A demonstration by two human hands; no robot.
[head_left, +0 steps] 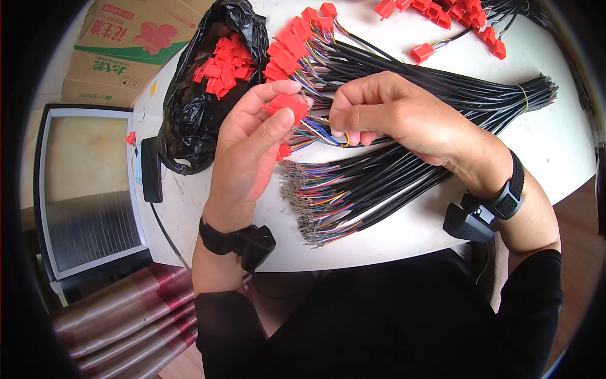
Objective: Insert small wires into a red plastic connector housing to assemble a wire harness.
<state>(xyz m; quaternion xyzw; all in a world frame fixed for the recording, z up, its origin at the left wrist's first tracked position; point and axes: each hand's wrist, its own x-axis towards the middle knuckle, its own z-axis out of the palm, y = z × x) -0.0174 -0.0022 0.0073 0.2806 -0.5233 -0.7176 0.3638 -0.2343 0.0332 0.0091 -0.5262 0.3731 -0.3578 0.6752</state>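
Observation:
Between thumb and fingers, my left hand (252, 136) grips a red plastic connector housing (287, 108). Just to its right, my right hand (385, 114) pinches thin coloured wires (325, 129) close to the housing; some wires run into the housing, though their tips are partly hidden by fingers. Below both hands lies a bundle of black cables (372, 183) whose stripped, coloured ends carry metal terminals (300, 202). Behind my hands, another cable bundle (429, 79) has red housings (290, 54) on its left ends.
A black plastic bag (180, 126) at the left holds loose red housings (226, 66). More red-ended cables (442, 12) lie at the table's far edge. A black phone-like device (151, 169) rests on the white table (252, 189). Beyond the left edge are a cardboard box (95, 76) and a framed panel (91, 189).

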